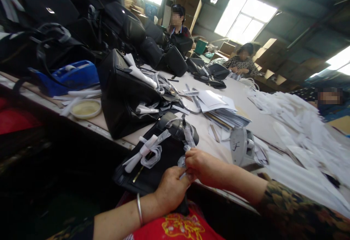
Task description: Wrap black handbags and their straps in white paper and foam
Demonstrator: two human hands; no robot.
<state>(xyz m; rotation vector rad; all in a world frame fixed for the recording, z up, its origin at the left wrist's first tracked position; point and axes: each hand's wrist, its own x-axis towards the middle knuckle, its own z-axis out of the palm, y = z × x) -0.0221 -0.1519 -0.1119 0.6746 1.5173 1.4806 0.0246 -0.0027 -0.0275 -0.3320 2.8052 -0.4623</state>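
Observation:
A black bag (164, 156) lies at the table's near edge, with a gold zipper and a white-wrapped, tied strap bundle (149, 152) on top. At the bag's right side my left hand (173, 185), with a silver bangle on the wrist, has its fingers closed. Against its fingertips, my right hand (199, 163) is pinched together. Clear plastic wrapping (188, 138) runs down from the bag's handle to the fingers of both hands. The small part between the fingertips is mostly hidden.
A larger black bag (117, 98) stands behind on the left, near a blue tape dispenser (73, 76) and a round dish (85, 109). Paper sheets (216, 103), a grey dispenser (240, 147) and white wrapping (295, 120) lie right. Three people sit across the table.

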